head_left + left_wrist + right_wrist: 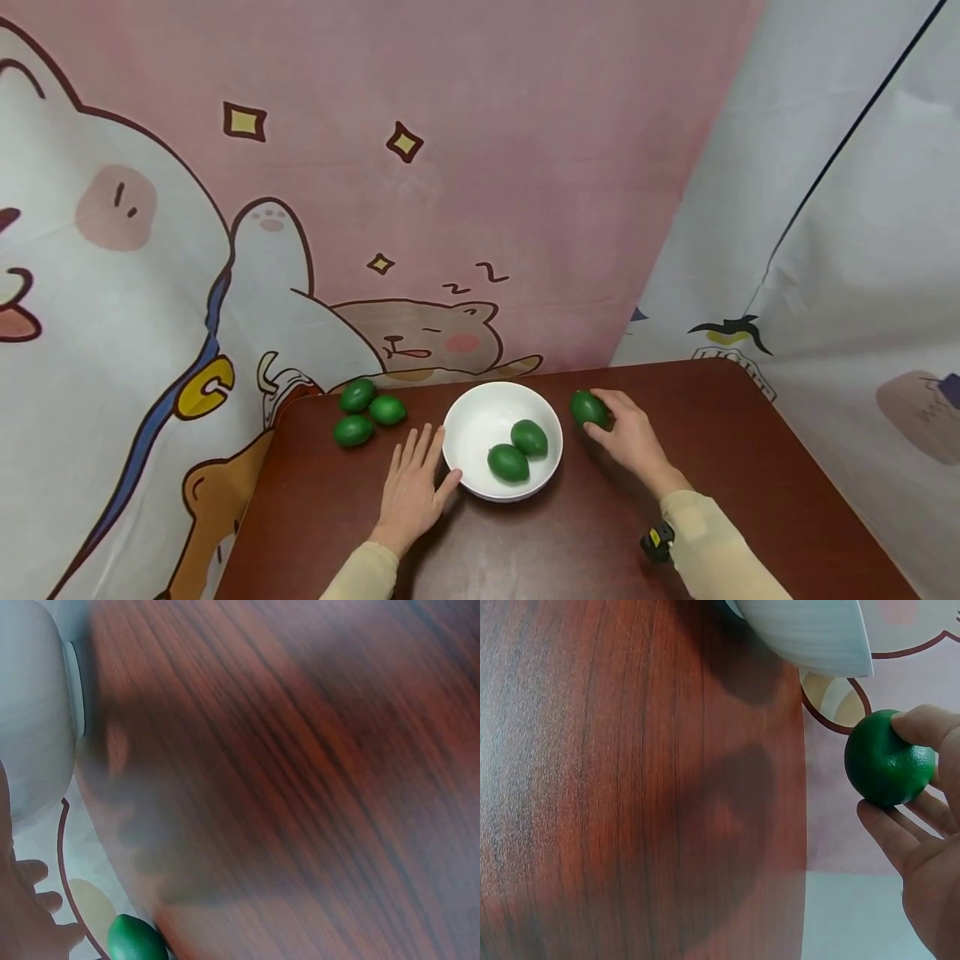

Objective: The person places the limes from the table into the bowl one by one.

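My right hand [630, 437] pinches a green lime [587, 408] between thumb and fingers, to the right of a white bowl [461, 433]. In the right wrist view that lime [881, 769] appears held above the tabletop, over a shadow. Two more limes [508, 462] lie inside the bowl. Against the bowl's left side, my left hand [412, 483] has its fingers straight and spread, the thumb at or very near the rim; contact is hard to tell. Beyond its fingertips, three limes [353, 431] sit grouped at the back left of the table.
The dark red wooden table [525, 550] ends at a back edge close to a cartoon-printed cloth [570, 167]. A black device [657, 542] is on the right wrist. Pale sleeves [712, 542] cover the forearms.
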Demonstrator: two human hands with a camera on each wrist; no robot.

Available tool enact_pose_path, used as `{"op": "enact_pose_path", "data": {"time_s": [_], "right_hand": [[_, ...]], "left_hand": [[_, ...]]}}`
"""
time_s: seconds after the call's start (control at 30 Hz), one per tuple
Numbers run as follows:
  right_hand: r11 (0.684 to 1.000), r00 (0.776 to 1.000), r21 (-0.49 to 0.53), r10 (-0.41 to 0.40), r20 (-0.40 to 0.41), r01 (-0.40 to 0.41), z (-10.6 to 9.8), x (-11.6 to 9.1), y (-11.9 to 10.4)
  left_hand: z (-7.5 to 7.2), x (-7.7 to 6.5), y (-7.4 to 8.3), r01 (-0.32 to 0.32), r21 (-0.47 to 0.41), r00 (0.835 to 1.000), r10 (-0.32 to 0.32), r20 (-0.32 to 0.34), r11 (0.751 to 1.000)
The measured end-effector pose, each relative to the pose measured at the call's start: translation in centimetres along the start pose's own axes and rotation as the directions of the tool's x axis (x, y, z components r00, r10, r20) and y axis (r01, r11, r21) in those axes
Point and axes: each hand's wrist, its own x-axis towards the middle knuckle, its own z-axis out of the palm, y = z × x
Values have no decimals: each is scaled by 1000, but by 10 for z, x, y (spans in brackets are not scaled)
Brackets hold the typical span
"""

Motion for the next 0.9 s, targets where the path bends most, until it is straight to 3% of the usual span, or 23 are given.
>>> {"op": "enact_pose_path", "data": {"time_s": [0.27, 0.9], "right_hand": [[1000, 1000, 2, -10, -4, 10, 2, 1, -3], [998, 998, 38, -56, -35, 57, 4, 1, -12]], "left_hand": [[1, 2, -2, -26, 22, 999, 27, -25, 999], [3, 1, -2, -18, 27, 1000, 19, -17, 999]]}}
